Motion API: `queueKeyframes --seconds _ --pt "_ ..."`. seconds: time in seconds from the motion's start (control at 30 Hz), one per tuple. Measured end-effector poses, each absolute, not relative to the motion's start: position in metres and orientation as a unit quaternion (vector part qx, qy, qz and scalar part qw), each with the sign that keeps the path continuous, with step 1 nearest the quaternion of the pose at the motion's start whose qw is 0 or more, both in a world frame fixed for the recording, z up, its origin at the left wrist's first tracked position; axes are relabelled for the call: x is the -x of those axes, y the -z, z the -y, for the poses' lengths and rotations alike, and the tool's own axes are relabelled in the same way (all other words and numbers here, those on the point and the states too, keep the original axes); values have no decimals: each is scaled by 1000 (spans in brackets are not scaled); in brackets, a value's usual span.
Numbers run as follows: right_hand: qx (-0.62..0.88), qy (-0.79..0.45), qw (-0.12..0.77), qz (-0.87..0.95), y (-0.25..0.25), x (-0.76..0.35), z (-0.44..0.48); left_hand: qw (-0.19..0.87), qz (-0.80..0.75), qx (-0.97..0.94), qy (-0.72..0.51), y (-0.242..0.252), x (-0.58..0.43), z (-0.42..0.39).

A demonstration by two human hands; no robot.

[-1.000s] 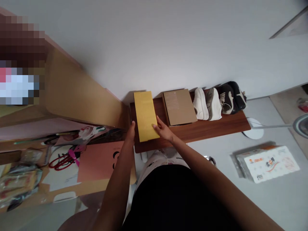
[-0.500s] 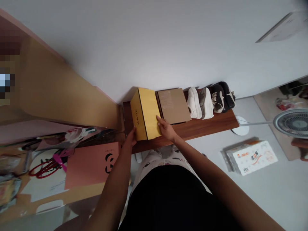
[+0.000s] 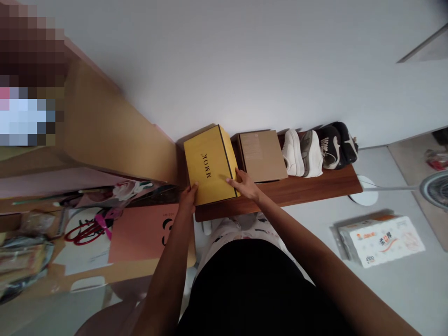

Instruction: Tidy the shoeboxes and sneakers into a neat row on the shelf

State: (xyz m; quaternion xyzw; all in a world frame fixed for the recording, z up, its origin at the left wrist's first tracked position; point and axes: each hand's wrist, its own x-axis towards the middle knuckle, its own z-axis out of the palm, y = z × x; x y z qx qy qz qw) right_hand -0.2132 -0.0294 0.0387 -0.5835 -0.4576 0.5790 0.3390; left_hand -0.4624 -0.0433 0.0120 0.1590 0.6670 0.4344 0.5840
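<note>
A yellow shoe box [image 3: 209,164] printed with "MMOK" rests on the left end of a low dark wooden shelf [image 3: 301,187]. I hold it between both hands. My left hand [image 3: 189,198] grips its near left corner. My right hand [image 3: 245,183] presses on its near right edge, fingers on the lid side. The printed face points up at me. A plain brown cardboard box [image 3: 262,155] lies just right of it, close to my right hand.
Two pairs of shoes, white [image 3: 302,152] and black [image 3: 338,144], stand on the shelf's right part. A wooden cabinet [image 3: 105,130] and cluttered table with a pink box [image 3: 143,231] are left. A tissue pack [image 3: 381,239] and a fan [image 3: 434,187] sit on the floor right.
The yellow box has been turned over to the right, from standing on its narrow side to lying with the printed MMOK face up. Both hands stayed on it.
</note>
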Motion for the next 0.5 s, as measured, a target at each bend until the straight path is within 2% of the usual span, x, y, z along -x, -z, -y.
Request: queueKeyframes --seconds 0.2,0.5 --pt "528 -643 348 433 -25 220 32 504 -720 -225 -421 -18 464 37" --pt "609 -581 288 457 12 219 20 468 -742 -247 -411 -7 452 30"
